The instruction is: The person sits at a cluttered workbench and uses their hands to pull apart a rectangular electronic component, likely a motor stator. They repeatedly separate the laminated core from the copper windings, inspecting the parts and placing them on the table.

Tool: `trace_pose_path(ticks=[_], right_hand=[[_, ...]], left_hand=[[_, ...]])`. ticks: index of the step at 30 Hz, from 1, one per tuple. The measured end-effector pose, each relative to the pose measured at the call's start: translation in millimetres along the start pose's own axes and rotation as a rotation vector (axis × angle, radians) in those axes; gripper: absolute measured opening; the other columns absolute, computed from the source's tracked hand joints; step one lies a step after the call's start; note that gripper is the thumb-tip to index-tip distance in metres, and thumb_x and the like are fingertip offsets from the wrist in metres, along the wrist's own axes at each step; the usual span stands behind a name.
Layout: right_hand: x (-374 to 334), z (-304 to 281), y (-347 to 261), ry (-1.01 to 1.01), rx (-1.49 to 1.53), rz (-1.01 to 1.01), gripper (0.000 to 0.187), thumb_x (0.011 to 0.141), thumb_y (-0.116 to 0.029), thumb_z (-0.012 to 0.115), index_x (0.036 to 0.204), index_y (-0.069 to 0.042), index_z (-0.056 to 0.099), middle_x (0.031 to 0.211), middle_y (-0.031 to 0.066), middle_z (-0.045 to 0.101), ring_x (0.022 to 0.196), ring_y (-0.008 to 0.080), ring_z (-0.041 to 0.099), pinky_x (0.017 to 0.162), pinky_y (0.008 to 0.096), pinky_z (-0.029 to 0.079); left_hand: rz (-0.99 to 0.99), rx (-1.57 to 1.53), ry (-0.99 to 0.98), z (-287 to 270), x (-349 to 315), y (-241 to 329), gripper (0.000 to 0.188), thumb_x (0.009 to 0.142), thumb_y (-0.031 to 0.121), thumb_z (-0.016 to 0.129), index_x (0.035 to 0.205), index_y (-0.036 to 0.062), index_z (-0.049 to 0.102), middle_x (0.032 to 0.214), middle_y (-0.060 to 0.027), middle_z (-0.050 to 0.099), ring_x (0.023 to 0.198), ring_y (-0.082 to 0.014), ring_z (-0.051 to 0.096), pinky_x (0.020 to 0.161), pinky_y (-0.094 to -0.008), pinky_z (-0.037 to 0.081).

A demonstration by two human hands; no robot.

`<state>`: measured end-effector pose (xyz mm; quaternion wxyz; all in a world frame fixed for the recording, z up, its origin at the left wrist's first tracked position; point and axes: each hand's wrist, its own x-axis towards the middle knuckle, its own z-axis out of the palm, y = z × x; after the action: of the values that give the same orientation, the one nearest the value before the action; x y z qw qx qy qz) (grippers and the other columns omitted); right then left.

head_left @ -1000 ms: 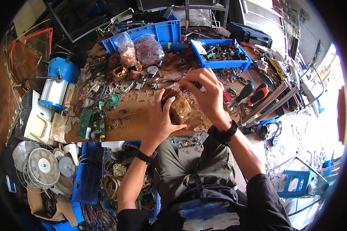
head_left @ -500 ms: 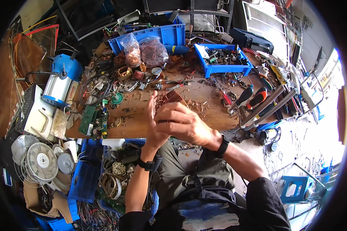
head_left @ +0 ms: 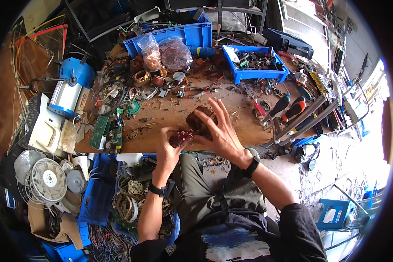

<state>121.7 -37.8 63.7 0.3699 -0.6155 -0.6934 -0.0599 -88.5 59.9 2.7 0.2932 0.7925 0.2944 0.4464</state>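
Observation:
My left hand (head_left: 166,150) is closed around a tangled bundle of dark red copper wire (head_left: 180,138), held over the table's near edge. Beside it, my right hand (head_left: 222,137) has its fingers spread, the thumb reaching toward that bundle. A brown-red copper winding (head_left: 198,118), roundish and ridged, lies just behind the right hand's index finger and thumb, partly covered by them. Whether the fingers touch it cannot be told. Pliers (head_left: 199,94) with red handles rest farther back on the wooden table (head_left: 157,135).
Two blue crates (head_left: 179,37) (head_left: 257,77) stand at the back, with plastic bags (head_left: 175,54) of copper wire before one. Screwdrivers (head_left: 280,105) and metal tubes (head_left: 310,115) are at right. Circuit boards (head_left: 101,131) lie at left; filled bins (head_left: 100,192) sit below.
My hands have parted, the left moving down and left with the wire bundle in view. My right hand has opened its fingers. The view has shifted slightly.

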Motion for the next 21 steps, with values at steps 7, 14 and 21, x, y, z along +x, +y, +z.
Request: trace_pose_path(ticks=[7,14,21], right_hand=[[7.3,-13.2,9.5,-0.167,0.293,0.09,0.074,0.104,-0.03,0.072,0.165,-0.013,0.036,0.154,0.0291,0.039,0.135,0.0505,0.053,0.115,0.0539,0.047],[-4.2,-24.0,10.7,-0.251,0.458,0.194,0.076,0.109,-0.034,0.065,0.171,-0.013,0.026,0.153,0.027,0.044,0.141,0.0462,0.051,0.117,0.0512,0.045],[-22.1,-14.1,21.9,-0.165,0.923,0.446,0.07,0.113,-0.038,0.048,0.171,-0.007,0.023,0.169,0.0215,0.039,0.157,0.0339,0.038,0.127,0.0463,0.034]], left_hand=[[-0.112,0.192,-0.225,-20.4,-36.1,52.7,0.088,0.092,0.037,0.088,0.149,0.0017,0.031,0.118,-0.0357,0.07,0.107,-0.0452,0.075,0.086,-0.0482,0.062],[-0.079,0.178,-0.158,-5.0,-24.2,72.0,0.048,0.102,0.02,0.076,0.14,-0.0038,0.06,0.119,-0.0281,0.074,0.109,-0.0437,0.074,0.088,-0.0462,0.06],[-0.087,0.119,-0.26,17.9,12.6,43.8,0.047,0.099,0.016,0.078,0.139,-0.0033,0.063,0.114,-0.0277,0.072,0.105,-0.0457,0.072,0.087,-0.0487,0.059]])
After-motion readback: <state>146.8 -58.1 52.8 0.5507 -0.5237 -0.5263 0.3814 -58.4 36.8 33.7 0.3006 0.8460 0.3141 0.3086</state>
